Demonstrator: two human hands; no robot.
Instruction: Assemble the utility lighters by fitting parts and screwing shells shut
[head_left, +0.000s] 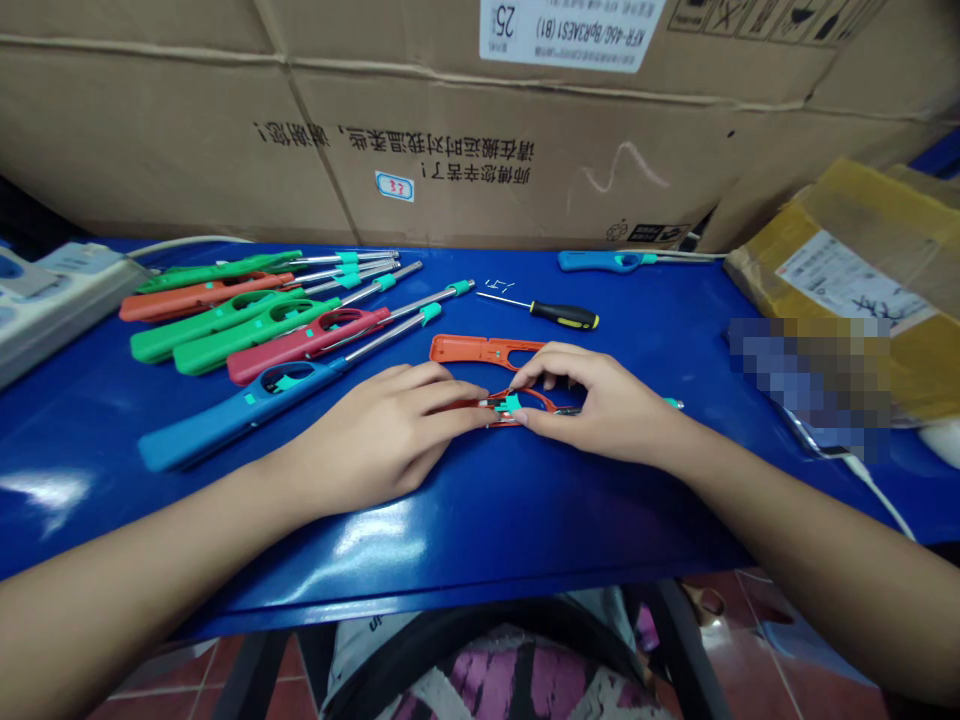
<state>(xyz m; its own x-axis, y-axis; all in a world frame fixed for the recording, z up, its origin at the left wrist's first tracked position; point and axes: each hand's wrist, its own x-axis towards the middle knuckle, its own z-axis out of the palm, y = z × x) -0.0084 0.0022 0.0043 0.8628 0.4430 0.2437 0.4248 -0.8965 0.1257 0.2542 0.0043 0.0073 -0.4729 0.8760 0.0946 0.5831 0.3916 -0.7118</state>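
Note:
An opened orange stick lighter (pixel 550 399) lies on the blue table between my hands, with its loop and some inner parts showing. My left hand (pixel 390 430) is closed around its handle end, which it mostly hides. With thumb and fingertips, my right hand (pixel 619 405) pinches the lighter by its loop, around the teal trigger (pixel 512 403). The metal tube passes under my right hand, and its teal tip (pixel 675 403) shows beyond. Just behind lies a loose orange shell half (pixel 469 348), partly covered by my right fingers.
Several lighters, including a blue one (pixel 225 415) and a red one (pixel 300 345), lie at left. A screwdriver (pixel 566 313) and small screws (pixel 499 286) lie behind my hands. A cardboard box (pixel 420 110) stands along the back; a taped parcel (pixel 862 270) is at right, a power strip (pixel 64 300) left.

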